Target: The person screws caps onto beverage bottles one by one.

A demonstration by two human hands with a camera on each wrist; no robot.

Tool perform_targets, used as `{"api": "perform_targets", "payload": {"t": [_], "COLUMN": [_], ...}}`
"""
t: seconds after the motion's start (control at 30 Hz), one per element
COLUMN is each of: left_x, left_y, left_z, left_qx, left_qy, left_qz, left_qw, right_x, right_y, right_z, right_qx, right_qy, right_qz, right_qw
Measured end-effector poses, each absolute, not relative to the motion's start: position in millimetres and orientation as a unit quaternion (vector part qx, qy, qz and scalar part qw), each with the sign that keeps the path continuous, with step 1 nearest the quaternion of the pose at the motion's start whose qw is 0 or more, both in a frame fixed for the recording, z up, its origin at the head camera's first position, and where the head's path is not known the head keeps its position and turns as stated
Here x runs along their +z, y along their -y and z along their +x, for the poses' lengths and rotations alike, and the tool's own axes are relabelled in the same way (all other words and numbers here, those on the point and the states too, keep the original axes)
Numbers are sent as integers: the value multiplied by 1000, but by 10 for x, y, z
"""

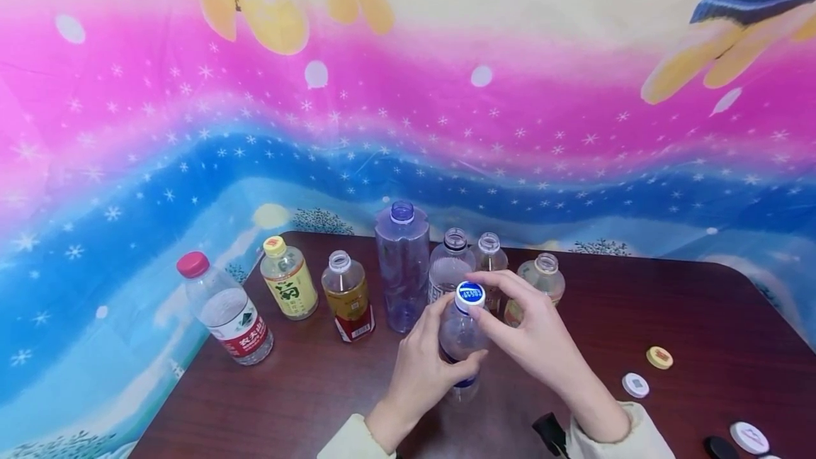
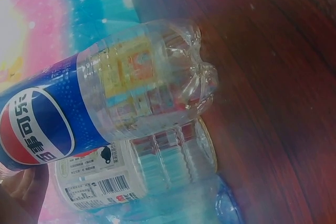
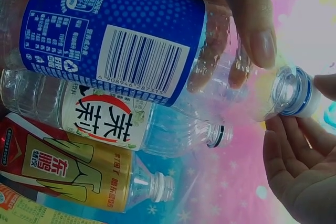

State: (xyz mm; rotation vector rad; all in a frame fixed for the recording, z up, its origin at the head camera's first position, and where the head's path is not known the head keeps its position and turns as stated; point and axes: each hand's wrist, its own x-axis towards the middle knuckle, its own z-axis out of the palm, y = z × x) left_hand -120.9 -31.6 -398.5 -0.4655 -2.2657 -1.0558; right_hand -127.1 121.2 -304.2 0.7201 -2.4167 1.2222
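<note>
Our left hand (image 1: 417, 354) curls round a clear plastic bottle with a blue label (image 1: 460, 337), thumb on one side and fingers on the other, while our right hand (image 1: 528, 317) pinches the round white cap with a blue top (image 1: 470, 295) that sits on its neck. We hold this bottle near the middle of the group, in front of the others; we cannot tell whether its base touches the tabletop.

Beyond us hangs a printed cloth backdrop in pink, blue and cream (image 1: 408, 126), and before it stands our dark reddish-brown wooden table (image 1: 287, 402). Tallest on it is a translucent purple plastic bottle (image 1: 401, 250), open-mouthed, just behind our left hand. Well to the left we see a clear bottle with a red cap and a red-and-white label (image 1: 232, 321). Two open-mouthed clear bottles (image 1: 451, 268) stand behind the one we hold. Shorter are a yellow-labelled bottle with a yellow cap (image 1: 293, 282), a gold-and-red-labelled bottle (image 1: 349, 299) beside it, and a squat clear bottle (image 1: 542, 276) partly hidden by our right hand.

To our right lie loose caps: a wide white one with a pink mark (image 1: 749, 438), a black one (image 1: 720, 447) just beside it, a yellow one (image 1: 659, 357) and a small white one (image 1: 635, 385).
</note>
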Motion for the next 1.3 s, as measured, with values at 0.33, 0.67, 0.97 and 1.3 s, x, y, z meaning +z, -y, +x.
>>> {"api": "perform_targets", "payload": {"t": [0.33, 0.67, 0.97, 1.3], "left_x": [-3984, -3987, -3989, -3979], "left_y": [318, 319, 324, 316], "left_z": [-1208, -1218, -1212, -1214], "left_qx": [-408, -397, -400, -406], "left_qy": [850, 849, 849, 851], "left_qz": [-174, -181, -178, -178], "left_qw": [285, 299, 296, 280], "right_x": [-3089, -3097, -3070, -3073], "right_y": [-1134, -1217, -1228, -1183], "right_z": [-1280, -1282, -1280, -1303], "right_qx": [462, 439, 436, 450], "right_qy": [842, 835, 843, 850], "right_qz": [224, 294, 269, 219], "right_qw": [164, 156, 165, 163]}}
